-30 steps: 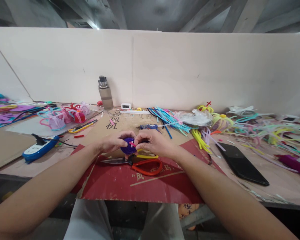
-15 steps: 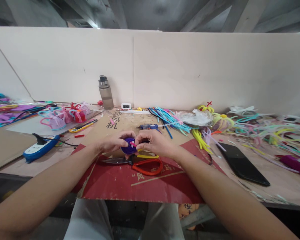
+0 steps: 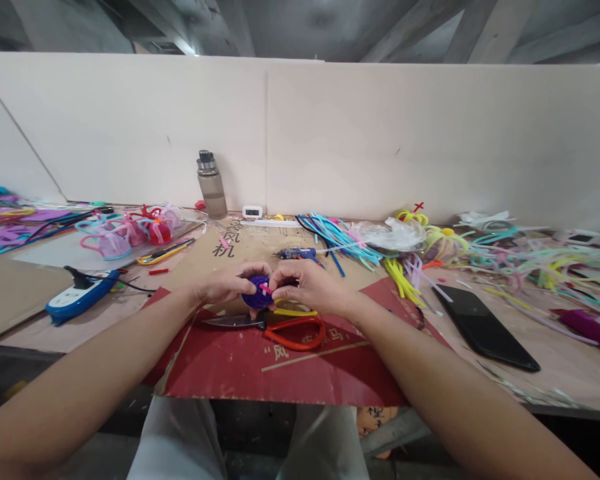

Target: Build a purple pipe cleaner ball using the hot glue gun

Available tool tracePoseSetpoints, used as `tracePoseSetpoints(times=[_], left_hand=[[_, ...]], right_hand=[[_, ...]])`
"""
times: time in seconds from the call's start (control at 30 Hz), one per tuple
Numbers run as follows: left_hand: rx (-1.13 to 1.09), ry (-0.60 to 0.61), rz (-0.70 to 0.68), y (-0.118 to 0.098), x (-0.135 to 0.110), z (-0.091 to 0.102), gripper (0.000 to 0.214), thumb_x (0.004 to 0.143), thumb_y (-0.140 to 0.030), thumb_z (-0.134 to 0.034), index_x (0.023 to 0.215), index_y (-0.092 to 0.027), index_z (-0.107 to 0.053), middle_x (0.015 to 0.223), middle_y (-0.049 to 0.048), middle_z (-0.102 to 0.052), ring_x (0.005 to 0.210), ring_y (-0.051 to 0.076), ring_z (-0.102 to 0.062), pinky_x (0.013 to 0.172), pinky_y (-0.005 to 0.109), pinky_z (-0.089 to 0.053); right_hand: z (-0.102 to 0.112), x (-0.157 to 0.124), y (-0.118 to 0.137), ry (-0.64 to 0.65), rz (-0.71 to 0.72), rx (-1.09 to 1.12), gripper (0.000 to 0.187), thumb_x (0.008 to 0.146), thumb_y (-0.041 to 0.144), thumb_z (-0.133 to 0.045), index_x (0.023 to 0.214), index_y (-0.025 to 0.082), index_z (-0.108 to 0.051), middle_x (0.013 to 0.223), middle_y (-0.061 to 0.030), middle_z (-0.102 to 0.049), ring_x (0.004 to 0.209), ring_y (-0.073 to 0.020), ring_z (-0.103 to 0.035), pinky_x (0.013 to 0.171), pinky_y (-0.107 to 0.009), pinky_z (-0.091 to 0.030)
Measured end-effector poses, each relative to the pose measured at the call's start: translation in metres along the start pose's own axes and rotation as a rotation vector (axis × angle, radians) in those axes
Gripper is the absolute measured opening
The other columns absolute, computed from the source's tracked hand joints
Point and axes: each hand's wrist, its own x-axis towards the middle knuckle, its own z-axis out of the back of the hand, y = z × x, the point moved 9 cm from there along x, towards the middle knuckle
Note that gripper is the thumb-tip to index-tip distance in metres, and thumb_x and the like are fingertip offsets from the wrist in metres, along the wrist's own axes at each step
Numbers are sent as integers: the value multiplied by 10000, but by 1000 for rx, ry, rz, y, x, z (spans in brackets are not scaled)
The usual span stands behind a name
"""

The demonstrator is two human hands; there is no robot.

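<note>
My left hand (image 3: pixel 235 283) is closed around a round, dark purple piece (image 3: pixel 254 298) that looks coiled from fuzzy stems. A small pink strip (image 3: pixel 266 289) lies across the face of that piece. With thumb and fingers pinched, my right hand (image 3: pixel 303 283) holds the strip's right end. Below both hands, scissors (image 3: pixel 296 333) with red and yellow handles lie on the red cardboard (image 3: pixel 330 373), the blades pointing left. Beyond the hands rests a blue glue gun (image 3: pixel 296 254); my fingers hide part of the purple piece.
Small pink and red woven pieces (image 3: pixel 130 232), a craft knife (image 3: pixel 167 253) and a blue-white power strip (image 3: pixel 83 297) lie left. A water bottle (image 3: pixel 212 190) stands behind. Blue stems (image 3: pixel 330 233), yellow stems (image 3: pixel 401 281) and a black phone (image 3: pixel 485 327) are on the right.
</note>
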Motion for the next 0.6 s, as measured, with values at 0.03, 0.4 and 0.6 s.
tracePoseSetpoints(times=[0.03, 0.4, 0.6], left_hand=[[-1, 1, 0, 0, 0, 0, 319, 733, -237, -669, 1015, -146, -551, 969, 99, -671, 904, 264, -681, 604, 292, -569], [-5, -6, 6, 0, 0, -1, 331, 718, -254, -677, 1007, -151, -554, 954, 91, -666, 905, 266, -676, 586, 276, -551], [4, -8, -5, 1, 0, 1, 323, 722, -255, -673, 1006, -149, -561, 960, 94, -661, 906, 266, -674, 595, 289, -562]], right_hand=[[0, 0, 0, -1, -1, -4, 18, 804, 168, -662, 785, 170, -659, 748, 9, -671, 711, -113, -582, 674, -231, -406], [0, 0, 0, -10, -13, -13, 12, 795, 173, -657, 786, 169, -664, 757, 1, -671, 718, -122, -582, 683, -236, -416], [0, 0, 0, -5, -12, -14, 21, 795, 163, -659, 775, 170, -661, 745, 6, -667, 710, -117, -582, 676, -234, -416]])
